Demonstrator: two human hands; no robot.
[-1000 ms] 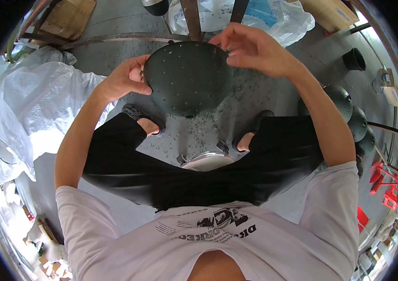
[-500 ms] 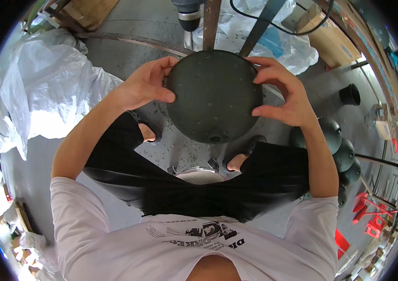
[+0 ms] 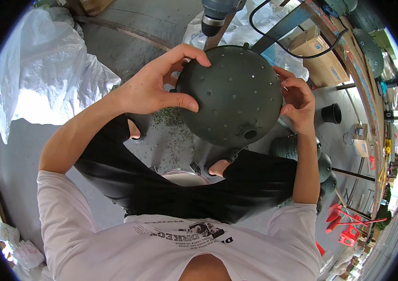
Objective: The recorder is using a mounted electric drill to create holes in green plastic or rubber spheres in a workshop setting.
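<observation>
Dark green perforated dome [image 3: 234,96] is held up between both hands, above the person's lap. A drill head [image 3: 217,14] hangs just above the dome; similar stacked domes [image 3: 323,164] lie to its lower right, white plastic sheeting [image 3: 44,70] well to its left. Left hand [image 3: 154,89] cups the dome's left side, fingers spread, thumb pressed on the shell. Right hand [image 3: 299,103] grips the right rim, fingers curled. The dome's underside is hidden.

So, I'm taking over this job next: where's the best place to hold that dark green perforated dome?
Probably at opposite sides of the dome, near its edge, as now: left hand from the left with thumb across the front, right hand cupping the right side. The rounded, smooth shell gives no handle, so two opposed palms should steady it best.
</observation>
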